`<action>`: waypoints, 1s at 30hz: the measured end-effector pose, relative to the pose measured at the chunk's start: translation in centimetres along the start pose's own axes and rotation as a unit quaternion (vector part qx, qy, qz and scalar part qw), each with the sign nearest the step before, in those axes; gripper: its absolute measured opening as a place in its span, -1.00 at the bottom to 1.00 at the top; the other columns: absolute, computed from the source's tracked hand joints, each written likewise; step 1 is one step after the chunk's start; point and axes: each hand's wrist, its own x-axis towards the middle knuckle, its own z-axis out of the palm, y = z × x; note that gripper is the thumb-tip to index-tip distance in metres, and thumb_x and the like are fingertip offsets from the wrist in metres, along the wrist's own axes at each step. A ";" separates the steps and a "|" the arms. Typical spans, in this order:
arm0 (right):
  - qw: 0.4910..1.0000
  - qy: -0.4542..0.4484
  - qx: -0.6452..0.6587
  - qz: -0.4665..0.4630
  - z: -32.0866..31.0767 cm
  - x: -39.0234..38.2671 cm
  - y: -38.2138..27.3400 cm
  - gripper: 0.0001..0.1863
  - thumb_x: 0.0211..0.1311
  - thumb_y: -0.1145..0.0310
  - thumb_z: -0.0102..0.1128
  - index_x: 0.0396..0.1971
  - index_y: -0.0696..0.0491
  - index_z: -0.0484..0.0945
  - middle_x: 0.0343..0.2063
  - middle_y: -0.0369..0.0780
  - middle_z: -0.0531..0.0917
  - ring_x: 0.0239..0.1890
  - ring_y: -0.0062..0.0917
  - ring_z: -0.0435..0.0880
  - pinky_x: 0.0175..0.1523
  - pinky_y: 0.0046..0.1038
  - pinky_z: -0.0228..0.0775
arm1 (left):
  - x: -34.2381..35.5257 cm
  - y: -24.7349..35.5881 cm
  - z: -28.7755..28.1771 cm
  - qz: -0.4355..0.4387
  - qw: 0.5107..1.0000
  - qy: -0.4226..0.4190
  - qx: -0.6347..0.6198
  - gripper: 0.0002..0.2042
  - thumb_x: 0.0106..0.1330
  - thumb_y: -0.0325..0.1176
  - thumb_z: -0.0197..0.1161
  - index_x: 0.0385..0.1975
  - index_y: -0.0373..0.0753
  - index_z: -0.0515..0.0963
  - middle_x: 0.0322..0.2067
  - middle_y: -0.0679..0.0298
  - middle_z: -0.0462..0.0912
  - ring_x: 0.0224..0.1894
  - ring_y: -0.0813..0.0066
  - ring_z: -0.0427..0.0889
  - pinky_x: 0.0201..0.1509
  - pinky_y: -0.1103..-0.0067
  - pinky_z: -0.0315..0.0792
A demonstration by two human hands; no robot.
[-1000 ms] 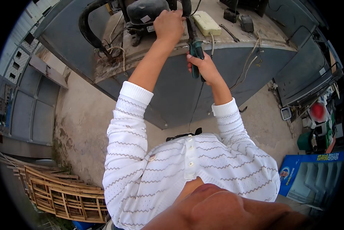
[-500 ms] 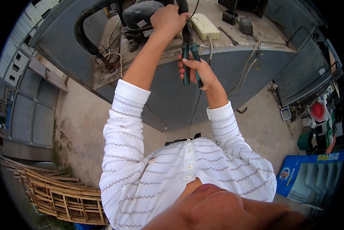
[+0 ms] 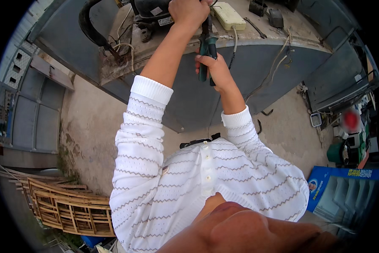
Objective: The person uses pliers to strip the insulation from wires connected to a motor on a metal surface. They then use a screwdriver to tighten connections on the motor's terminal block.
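My right hand (image 3: 215, 69) is wrapped round the handles of dark green and black pliers (image 3: 204, 63), below the bench edge. The plier head points up at a thick black tube (image 3: 207, 26), and the jaws cannot be made out against it. My left hand (image 3: 188, 13) is closed at the upper part of that tube, beside a black rounded compressor (image 3: 149, 8) with pale labels. Its fingertips are partly hidden and cut by the top edge of the view.
On the worn metal bench lie a cream-coloured box (image 3: 228, 16) with a cable, a wrench (image 3: 255, 28) and a small dark block (image 3: 275, 18). A curved black pipe (image 3: 88, 26) rises at left. Wooden frames (image 3: 69, 211) lie lower left; a blue-and-white rack (image 3: 345, 189) stands lower right.
The plier handles have come closer together in my right hand. Both hands and the pliers sit a little higher in the view, as the bench has shifted upward too.
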 end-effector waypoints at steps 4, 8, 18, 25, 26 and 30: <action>0.983 -0.063 0.156 0.079 0.0 -2.0 0.6 -0.70 0.25 0.47 0.14 -0.03 0.17 0.46 -0.33 -0.22 0.57 -0.32 -0.52 0.56 -0.21 -0.41 0.49 | 0.2 -0.2 0.4 -0.006 1.000 -0.018 -0.004 -0.73 0.18 -0.16 0.29 -0.40 -0.27 0.68 -0.36 0.01 0.69 -0.17 0.01 0.66 -0.05 0.18 0.51; 0.979 -0.068 0.039 0.190 -0.2 -10.9 7.2 -0.68 0.25 0.46 0.16 0.00 0.17 0.46 -0.30 -0.24 0.57 -0.27 -0.54 0.57 -0.14 -0.43 0.48 | 1.0 -0.1 0.7 0.032 0.998 -0.044 -0.005 -0.71 0.19 -0.13 0.29 -0.36 -0.26 0.69 -0.34 0.00 0.70 -0.16 0.02 0.67 -0.04 0.18 0.51; 0.999 -0.006 -0.035 0.038 -7.4 -10.6 0.5 -0.58 0.26 0.42 0.14 0.11 0.17 0.47 -0.21 -0.22 0.64 -0.13 -0.49 0.65 0.03 -0.45 0.46 | 0.2 0.2 0.1 0.011 0.998 -0.011 -0.059 -0.70 0.19 -0.12 0.31 -0.37 -0.26 0.69 -0.38 -0.02 0.70 -0.22 0.00 0.68 -0.09 0.18 0.51; 0.882 -0.197 -0.205 0.376 -7.5 -10.9 5.9 -0.43 0.17 0.45 0.09 0.24 0.24 0.39 0.00 -0.07 0.64 -0.07 -0.50 0.65 0.05 -0.52 0.48 | -0.2 -0.5 -0.7 0.008 0.999 -0.011 -0.042 -0.70 0.19 -0.11 0.34 -0.35 -0.26 0.67 -0.38 0.07 0.70 -0.21 0.05 0.65 -0.09 0.19 0.49; 0.883 -0.219 -0.112 0.400 -7.2 -10.3 6.8 -0.42 0.18 0.45 0.08 0.24 0.29 0.36 0.04 -0.03 0.61 -0.07 -0.50 0.65 0.05 -0.53 0.51 | -0.6 -0.9 -1.5 0.014 0.998 -0.008 -0.055 -0.70 0.19 -0.11 0.34 -0.34 -0.26 0.66 -0.38 0.08 0.70 -0.20 0.05 0.65 -0.10 0.19 0.48; 0.860 -0.259 0.090 0.430 -3.5 -8.3 6.8 -0.39 0.14 0.55 0.04 0.25 0.36 0.29 0.15 0.03 0.51 -0.05 -0.50 0.67 0.19 -0.43 0.54 | -3.6 -1.8 -5.0 0.047 0.988 0.094 -0.114 -0.71 0.19 -0.13 0.38 -0.32 -0.25 0.63 -0.38 0.08 0.68 -0.20 0.05 0.62 -0.11 0.21 0.48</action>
